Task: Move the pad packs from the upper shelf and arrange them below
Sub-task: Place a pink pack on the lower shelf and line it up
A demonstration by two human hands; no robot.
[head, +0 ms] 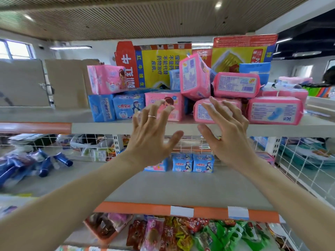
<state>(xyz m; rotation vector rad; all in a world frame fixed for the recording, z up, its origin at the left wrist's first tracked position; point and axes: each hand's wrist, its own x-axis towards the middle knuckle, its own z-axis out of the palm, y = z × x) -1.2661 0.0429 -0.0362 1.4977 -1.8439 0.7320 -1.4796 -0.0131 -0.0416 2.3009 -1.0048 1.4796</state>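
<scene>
I note the left hand (pixel 152 136) and right hand (pixel 229 140) raised, fingers spread, grasping nothing. Pad packs (pixel 237 85) lie piled on the upper shelf (pixel 108 128). The right fingers (pixel 233 120) partly hide one pink pack (pixel 201 113); contact unclear.

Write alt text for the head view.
Two open hands, the left hand and right hand, reach with spread fingers toward a jumbled pile of pink and blue pad packs on the upper shelf. A few blue packs stand at the back of the shelf below; snacks lie lower still.
</scene>
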